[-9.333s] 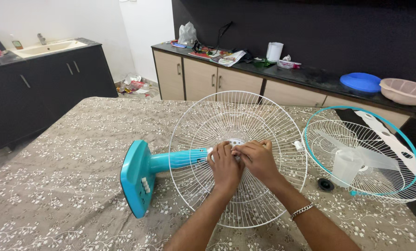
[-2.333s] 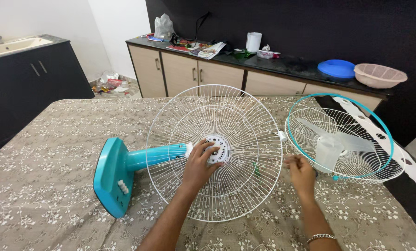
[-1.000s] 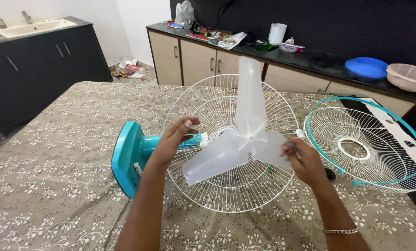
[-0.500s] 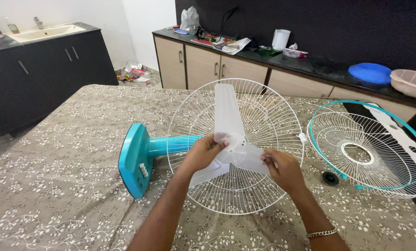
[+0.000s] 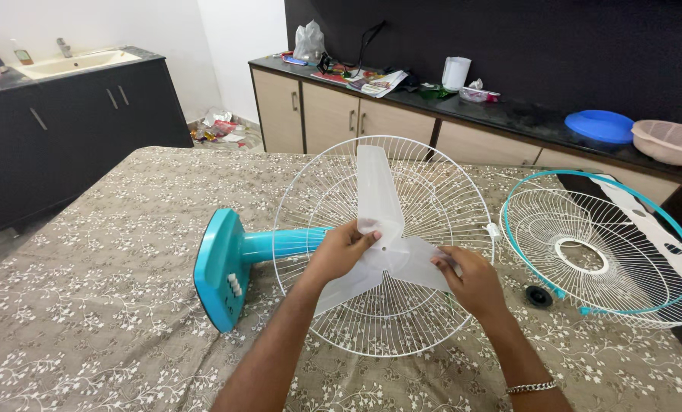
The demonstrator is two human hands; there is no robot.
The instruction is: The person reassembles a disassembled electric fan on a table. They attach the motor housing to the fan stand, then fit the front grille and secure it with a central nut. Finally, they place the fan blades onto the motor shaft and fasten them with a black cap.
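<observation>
- Translucent white three-bladed plastic fan blade (image 5: pixel 383 229) — being held by both hands in front of the white wire rear guard (image 5: pixel 425 305), its hub sitting over the guard's centre; one blade is pointing up, the other two are spreading down to the left and to the right.
- Left hand (image 5: pixel 341 252) — fingers are curling closed on the blade just beside the hub, on its left side.
- Right hand (image 5: pixel 471 278) — fingers are pinching the right-hand blade near its outer edge (a metal bracelet (image 5: pixel 532 387) is showing on that wrist).
- Turquoise plastic fan body with flat base (image 5: pixel 223 271) — lying on its side on the table, the neck running rightwards into the rear guard, the base facing left with white buttons on its edge.
- White wire front guard with turquoise rim (image 5: pixel 596 252) — lying flat to the right, well apart from both hands.
- Small black round cap (image 5: pixel 538 296) — resting on the cloth between the two guards.
- Brown floral-patterned tablecloth (image 5: pixel 89 305) — covering the table under all items.
- Dark counter with beige cabinet doors (image 5: pixel 524 122) — standing behind, carrying a blue round lid (image 5: pixel 599 126) and a pink basin (image 5: pixel 670 141).
</observation>
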